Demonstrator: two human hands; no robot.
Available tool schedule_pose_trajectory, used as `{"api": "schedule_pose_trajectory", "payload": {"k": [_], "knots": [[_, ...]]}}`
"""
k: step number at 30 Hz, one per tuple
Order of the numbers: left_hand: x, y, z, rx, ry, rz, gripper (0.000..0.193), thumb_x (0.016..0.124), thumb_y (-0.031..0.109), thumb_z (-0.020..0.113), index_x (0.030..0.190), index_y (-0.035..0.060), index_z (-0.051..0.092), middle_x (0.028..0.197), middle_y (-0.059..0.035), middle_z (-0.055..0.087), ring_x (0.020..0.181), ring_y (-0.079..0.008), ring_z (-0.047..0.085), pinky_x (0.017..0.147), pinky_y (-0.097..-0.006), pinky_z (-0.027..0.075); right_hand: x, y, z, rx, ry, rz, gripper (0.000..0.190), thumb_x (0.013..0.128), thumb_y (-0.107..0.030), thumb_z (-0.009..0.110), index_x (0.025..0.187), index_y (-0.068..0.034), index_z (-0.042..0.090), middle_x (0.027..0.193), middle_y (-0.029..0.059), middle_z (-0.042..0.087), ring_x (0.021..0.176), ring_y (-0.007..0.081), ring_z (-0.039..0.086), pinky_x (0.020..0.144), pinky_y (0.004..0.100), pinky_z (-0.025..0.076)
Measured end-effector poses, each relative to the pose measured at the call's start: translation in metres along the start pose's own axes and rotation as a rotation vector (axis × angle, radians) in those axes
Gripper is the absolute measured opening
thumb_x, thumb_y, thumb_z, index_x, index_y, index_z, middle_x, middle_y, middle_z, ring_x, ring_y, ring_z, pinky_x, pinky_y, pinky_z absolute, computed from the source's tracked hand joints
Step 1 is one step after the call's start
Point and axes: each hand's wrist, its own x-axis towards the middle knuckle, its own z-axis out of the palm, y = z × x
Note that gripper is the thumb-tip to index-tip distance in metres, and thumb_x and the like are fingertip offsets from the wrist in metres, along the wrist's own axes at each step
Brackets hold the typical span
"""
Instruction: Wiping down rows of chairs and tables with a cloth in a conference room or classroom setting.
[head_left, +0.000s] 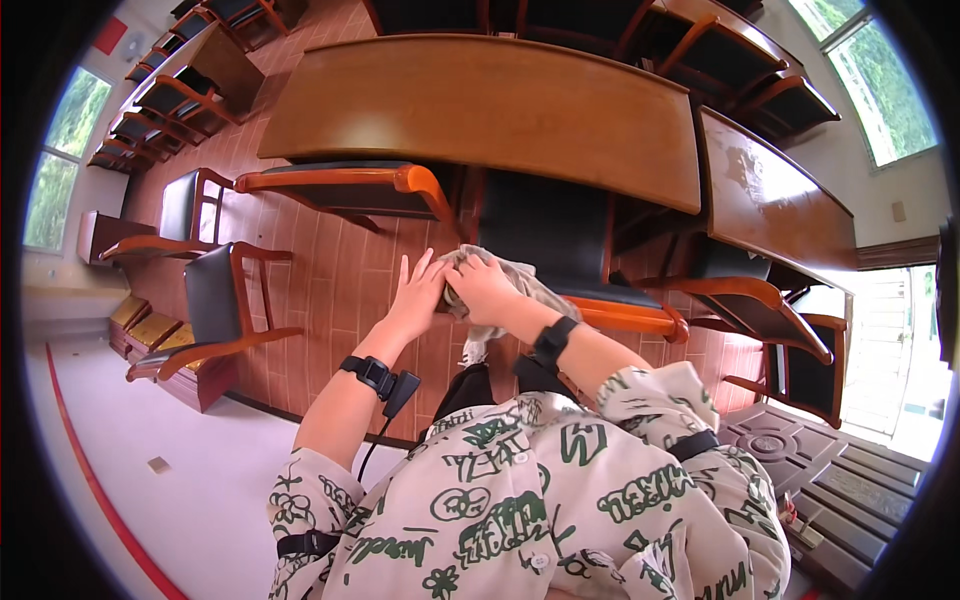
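A crumpled grey-beige cloth (525, 279) hangs in front of me, beside the back of a black-padded wooden chair (544, 225). My right hand (484, 289) is on the cloth, its fingers bent into the folds near the top. Close against it, my left hand (421, 289) touches the left edge of the cloth, with some fingers spread and raised; its thumb side is partly hidden. Between the two hands shows a dark, greenish-brown part that I cannot make out. Both wrists wear black straps.
A long wooden table (480, 112) stands beyond the chair. Another chair (337, 184) is at its left, and more chairs (217, 300) stand farther left. Gold-topped boxes (154, 330) lie by the wall. A brown panelled door (825, 480) is at the lower right.
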Motion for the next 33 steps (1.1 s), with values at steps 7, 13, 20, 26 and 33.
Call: {"api": "schedule_pose_trajectory", "payload": {"k": [7,13,20,26,33], "knots": [[0.006,0.011,-0.003,-0.055,-0.109,0.060,0.092,0.060,0.041,0.079,0.136,0.0128,0.037,0.137,-0.0067,0.041,0.135,-0.0299,0.023,0.109,-0.0566,0.007,-0.081,0.046,-0.018,0.106,0.012,0.074,0.057,0.055,-0.021,0.076,0.106,-0.011,0.052,0.104,0.0095,0.055,0.108,0.0289,0.048,0.088,0.0460,0.041],[0.003,0.004,-0.008,-0.081,-0.155,0.037,0.092,0.061,0.049,0.075,0.136,0.0131,0.037,0.138,-0.0063,0.040,0.135,-0.0279,0.023,0.111,-0.0522,0.006,-0.230,0.120,-0.062,-0.067,0.026,0.384,0.064,0.046,-0.018,0.079,0.105,-0.011,0.056,0.105,0.0085,0.056,0.115,0.0309,0.046,0.095,0.0431,0.038],[0.008,0.002,-0.003,-0.082,-0.138,0.091,0.094,0.061,0.047,0.076,0.138,0.0121,0.035,0.138,-0.0072,0.040,0.135,-0.0276,0.024,0.111,-0.0521,0.007,-0.189,0.095,-0.045,-0.079,-0.007,0.335,0.061,0.050,-0.020,0.078,0.106,-0.012,0.054,0.105,0.0083,0.054,0.111,0.0277,0.046,0.090,0.0466,0.038],[0.007,0.004,0.002,-0.028,-0.052,0.116,0.099,0.060,0.044,0.078,0.139,0.0080,0.031,0.139,-0.0095,0.039,0.136,-0.0291,0.023,0.110,-0.0533,0.011,-0.038,0.020,-0.020,-0.021,-0.093,0.010,0.065,0.055,-0.023,0.076,0.113,-0.010,0.050,0.107,0.0098,0.055,0.112,0.0272,0.046,0.090,0.0446,0.039],[0.005,0.007,0.004,-0.116,-0.082,0.026,0.101,0.059,0.042,0.079,0.139,0.0052,0.028,0.141,-0.0124,0.035,0.137,-0.0294,0.019,0.110,-0.0538,0.012,-0.051,0.030,-0.013,0.062,-0.014,-0.003,0.072,0.051,-0.020,0.077,0.116,-0.012,0.048,0.109,0.0079,0.055,0.111,0.0267,0.048,0.090,0.0428,0.040]]}}
